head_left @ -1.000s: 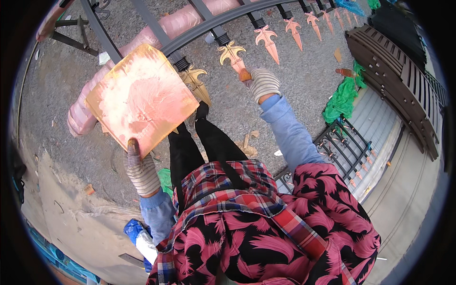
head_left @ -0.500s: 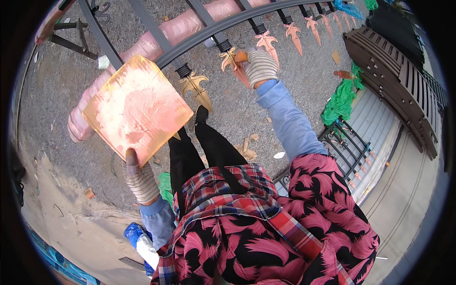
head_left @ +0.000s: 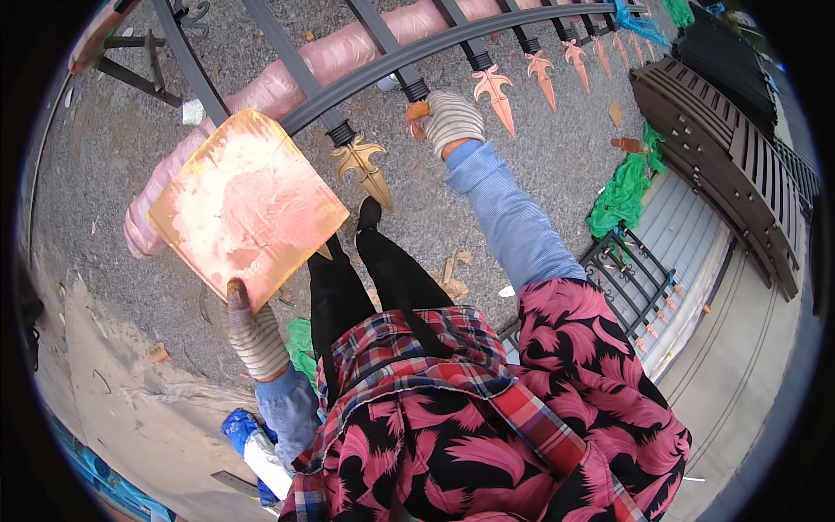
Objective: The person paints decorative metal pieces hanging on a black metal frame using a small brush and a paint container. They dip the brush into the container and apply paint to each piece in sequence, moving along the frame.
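My left hand (head_left: 252, 337), in a striped fingerless-looking glove, grips the lower corner of a square board (head_left: 261, 196) smeared with pink paint. My right hand (head_left: 454, 122), gloved likewise, pinches a small orange sponge (head_left: 419, 110) against a spear-shaped finial just below the dark metal fence (head_left: 370, 74). That finial is mostly hidden by the hand. To its left hangs a gold-coloured finial (head_left: 364, 167), beside the board's edge. On the right, a pink-coated finial (head_left: 494, 91) leads a row of several others in the same pink.
A pink plastic-wrapped roll (head_left: 261, 87) lies beneath the fence. Green netting (head_left: 622, 191) and stacked brown metal panels (head_left: 713, 148) are at right, near another black fence panel (head_left: 631, 270). A blue-and-white bag (head_left: 261, 452) sits at lower left.
My right hand has moved left and slightly up, with the sponge now higher on the finial and covering more of it. My left hand and the board have barely shifted.
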A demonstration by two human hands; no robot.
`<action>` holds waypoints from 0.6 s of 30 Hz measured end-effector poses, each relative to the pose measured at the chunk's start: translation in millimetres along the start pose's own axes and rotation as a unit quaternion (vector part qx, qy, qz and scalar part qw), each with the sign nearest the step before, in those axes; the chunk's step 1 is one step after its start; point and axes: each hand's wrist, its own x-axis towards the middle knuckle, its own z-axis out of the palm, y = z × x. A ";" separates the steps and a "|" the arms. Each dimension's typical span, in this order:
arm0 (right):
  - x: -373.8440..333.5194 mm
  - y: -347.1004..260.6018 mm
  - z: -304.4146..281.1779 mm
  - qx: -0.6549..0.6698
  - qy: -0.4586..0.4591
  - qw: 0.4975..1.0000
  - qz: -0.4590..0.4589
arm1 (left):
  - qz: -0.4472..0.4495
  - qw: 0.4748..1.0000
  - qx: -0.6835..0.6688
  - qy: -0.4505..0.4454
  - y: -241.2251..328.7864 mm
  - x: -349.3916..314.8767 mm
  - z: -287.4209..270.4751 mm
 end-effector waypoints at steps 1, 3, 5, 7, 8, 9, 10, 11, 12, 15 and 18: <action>23.2 17.6 16.6 0.360 -0.145 0.914 0.115 | 0.007 1.000 -0.006 0.003 0.8 -1.3 -1.8; 16.7 30.5 27.5 0.290 -0.057 0.950 0.096 | 0.013 1.000 -0.015 0.004 -1.9 -0.2 -2.0; 7.3 25.1 21.6 0.190 -0.009 0.978 0.081 | 0.018 1.000 -0.010 0.010 -1.3 -0.1 0.0; 0.5 5.8 15.3 0.080 0.020 0.996 0.046 | 0.027 0.999 -0.009 0.025 -3.1 -1.4 -3.1; -3.0 2.9 11.2 0.025 0.035 0.998 0.037 | 0.022 0.999 -0.004 0.030 -5.3 2.4 -8.9; 0.5 0.4 -1.2 0.092 -0.056 0.989 0.097 | 0.022 0.999 -0.001 0.034 -7.2 6.3 -13.1; -2.3 -0.7 -9.7 0.114 -0.045 0.985 0.122 | 0.024 0.999 -0.002 0.026 -6.0 5.0 -12.2; -7.0 -0.4 -16.6 0.135 -0.035 0.979 0.146 | 0.027 0.999 -0.004 0.018 -4.7 2.8 -9.9; -9.3 2.6 -21.3 0.155 -0.023 0.973 0.170 | 0.030 0.999 -0.007 0.010 -4.2 1.6 -7.6; -19.8 4.7 -21.6 0.188 0.040 0.968 0.159 | 0.019 1.000 -0.016 0.008 -3.0 1.4 -6.0; 0.5 7.5 14.4 0.165 0.040 0.983 0.074 | 0.014 1.000 -0.011 0.011 0.8 -3.9 -5.5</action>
